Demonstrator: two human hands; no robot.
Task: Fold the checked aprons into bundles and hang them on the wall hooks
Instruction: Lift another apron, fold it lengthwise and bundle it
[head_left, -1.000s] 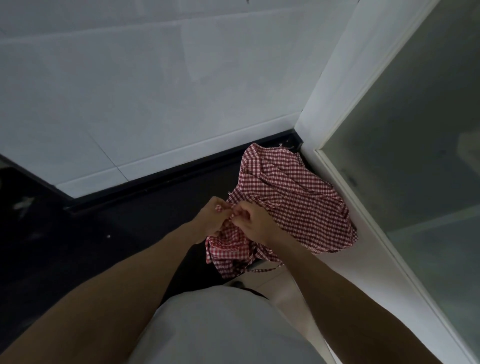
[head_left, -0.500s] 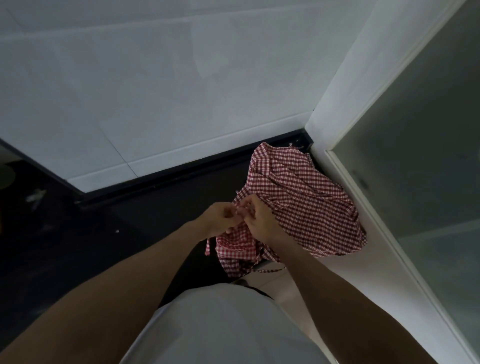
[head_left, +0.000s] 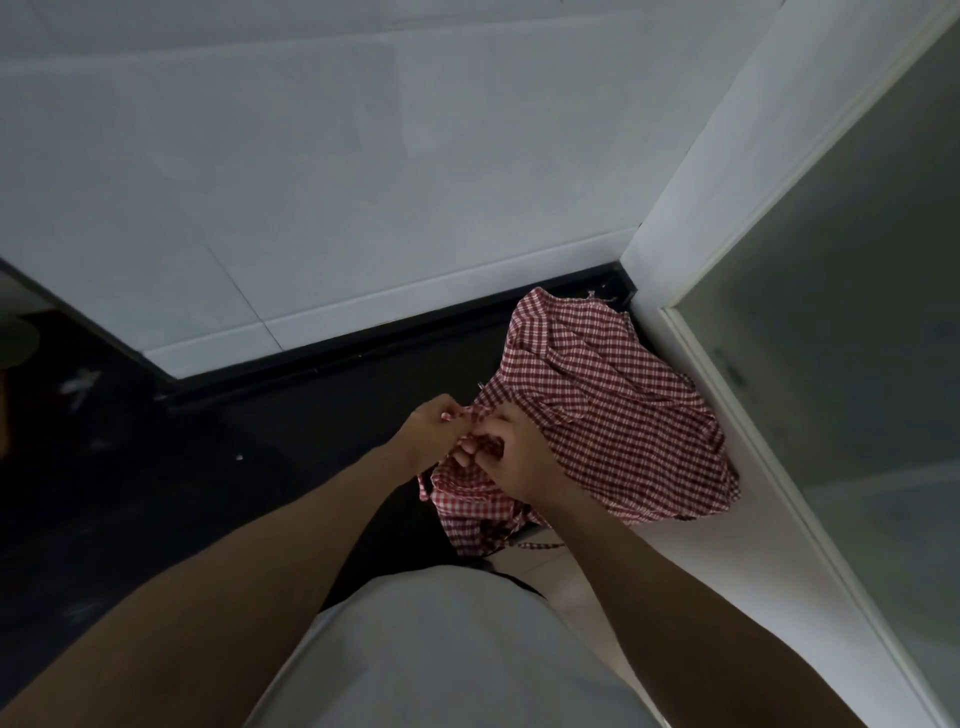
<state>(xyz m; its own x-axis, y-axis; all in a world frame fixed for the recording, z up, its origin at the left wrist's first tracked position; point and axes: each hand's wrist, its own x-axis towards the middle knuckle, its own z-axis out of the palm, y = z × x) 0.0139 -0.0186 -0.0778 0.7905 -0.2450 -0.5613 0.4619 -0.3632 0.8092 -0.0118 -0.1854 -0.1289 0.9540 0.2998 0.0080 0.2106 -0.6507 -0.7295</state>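
Both hands meet at frame centre, working a red-and-white checked apron (head_left: 597, 405). Left hand (head_left: 434, 434) has its fingers curled, pinching a narrow bit of the checked cloth, looks like a strap or edge, at its fingertips. Right hand (head_left: 511, 457) sits just beside it, touching it, fingers curled round a bunched part of the same apron; knuckles face the camera, so what the fingertips do underneath cannot be told. Apron is crumpled, not a neat bundle: the larger mass spreads up and right from the hands, lying on the dark surface (head_left: 260, 467) and reaching the corner where the white tiled wall (head_left: 311, 182) meets a white door or window frame (head_left: 727, 156). Its right edge rests against or over the white ledge of that frame, exact contact unclear. A smaller part hangs below the hands, with a thin checked tie (head_left: 540, 545) trailing out near the person's body. Frosted glass panel (head_left: 857, 312) fills the right side. Black strip (head_left: 363, 343) runs along the wall base. Both bare forearms come in from the bottom, with the person's light grey shirt (head_left: 441, 649) between them. Scene is dim; the far left is too dark to make out.
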